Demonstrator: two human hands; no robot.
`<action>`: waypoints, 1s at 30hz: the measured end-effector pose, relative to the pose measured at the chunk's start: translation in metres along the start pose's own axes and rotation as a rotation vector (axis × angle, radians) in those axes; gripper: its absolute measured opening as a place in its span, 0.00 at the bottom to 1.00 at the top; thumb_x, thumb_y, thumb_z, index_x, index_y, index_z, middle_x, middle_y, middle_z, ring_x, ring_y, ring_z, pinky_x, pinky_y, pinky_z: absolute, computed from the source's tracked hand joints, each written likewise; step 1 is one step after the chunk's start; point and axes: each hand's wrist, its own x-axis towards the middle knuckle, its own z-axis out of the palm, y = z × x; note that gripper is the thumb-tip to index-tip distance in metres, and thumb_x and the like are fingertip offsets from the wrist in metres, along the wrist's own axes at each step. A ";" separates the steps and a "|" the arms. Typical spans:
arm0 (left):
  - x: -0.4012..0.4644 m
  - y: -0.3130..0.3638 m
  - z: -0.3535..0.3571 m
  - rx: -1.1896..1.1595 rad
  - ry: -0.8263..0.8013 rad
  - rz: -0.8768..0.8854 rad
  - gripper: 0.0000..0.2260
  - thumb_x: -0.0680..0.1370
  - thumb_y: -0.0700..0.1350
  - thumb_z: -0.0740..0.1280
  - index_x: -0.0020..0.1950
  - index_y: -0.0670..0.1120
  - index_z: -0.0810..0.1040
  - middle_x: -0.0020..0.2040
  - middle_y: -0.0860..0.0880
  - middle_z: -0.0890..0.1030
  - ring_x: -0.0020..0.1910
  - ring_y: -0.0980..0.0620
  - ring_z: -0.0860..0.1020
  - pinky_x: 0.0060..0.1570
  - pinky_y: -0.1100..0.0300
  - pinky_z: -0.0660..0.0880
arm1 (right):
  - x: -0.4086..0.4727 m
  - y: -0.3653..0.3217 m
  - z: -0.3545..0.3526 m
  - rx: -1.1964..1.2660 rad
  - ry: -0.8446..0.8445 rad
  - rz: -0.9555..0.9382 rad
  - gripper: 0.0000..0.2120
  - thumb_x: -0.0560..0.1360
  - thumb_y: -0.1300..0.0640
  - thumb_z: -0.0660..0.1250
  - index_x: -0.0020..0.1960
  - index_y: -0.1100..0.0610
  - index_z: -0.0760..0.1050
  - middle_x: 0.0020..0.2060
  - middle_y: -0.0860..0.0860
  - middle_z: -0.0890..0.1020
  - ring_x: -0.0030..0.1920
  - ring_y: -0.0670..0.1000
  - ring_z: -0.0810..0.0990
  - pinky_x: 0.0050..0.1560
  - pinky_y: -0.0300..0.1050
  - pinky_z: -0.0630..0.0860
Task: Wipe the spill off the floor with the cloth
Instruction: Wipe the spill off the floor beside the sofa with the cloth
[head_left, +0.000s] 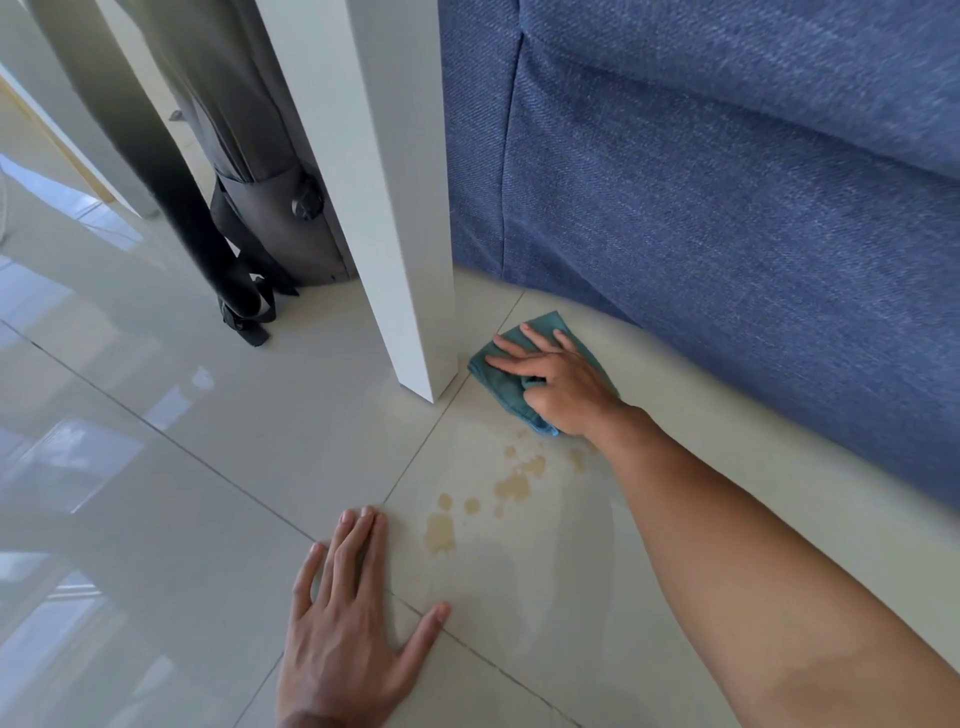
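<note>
A folded teal cloth (506, 382) lies on the pale tiled floor (208, 415) beside a white table leg. My right hand (558, 382) presses down on it, fingers spread over the top and thumb tucked into a fold. Light brown spill patches (511, 488) dot the tile just nearer to me than the cloth, with a larger blot (440, 532) closer still. My left hand (345, 618) rests flat on the floor, fingers apart, holding nothing, its fingertips close to that blot.
The white table leg (410, 208) stands right at the cloth's left edge. A blue fabric sofa (727, 182) bounds the floor on the right and behind. A grey bag with black straps (270, 223) stands behind the leg.
</note>
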 end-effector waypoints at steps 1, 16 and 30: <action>0.000 0.000 -0.001 0.003 -0.004 -0.008 0.45 0.73 0.71 0.60 0.79 0.41 0.62 0.78 0.46 0.64 0.79 0.49 0.58 0.76 0.47 0.55 | -0.003 0.002 -0.001 -0.017 -0.018 -0.025 0.37 0.69 0.66 0.56 0.75 0.42 0.71 0.77 0.37 0.64 0.80 0.39 0.50 0.80 0.44 0.36; -0.001 0.003 -0.003 0.017 -0.018 -0.028 0.43 0.74 0.70 0.55 0.79 0.41 0.61 0.79 0.45 0.62 0.80 0.50 0.56 0.77 0.48 0.52 | -0.123 0.009 0.042 -0.226 0.381 0.492 0.38 0.72 0.50 0.52 0.82 0.46 0.55 0.83 0.43 0.51 0.83 0.49 0.43 0.81 0.53 0.36; 0.000 0.002 -0.001 -0.002 -0.044 -0.021 0.42 0.75 0.70 0.55 0.80 0.42 0.59 0.80 0.46 0.61 0.80 0.52 0.53 0.78 0.49 0.50 | -0.075 0.020 0.008 -0.227 0.143 0.171 0.41 0.68 0.54 0.54 0.81 0.40 0.57 0.81 0.37 0.52 0.82 0.44 0.42 0.80 0.49 0.33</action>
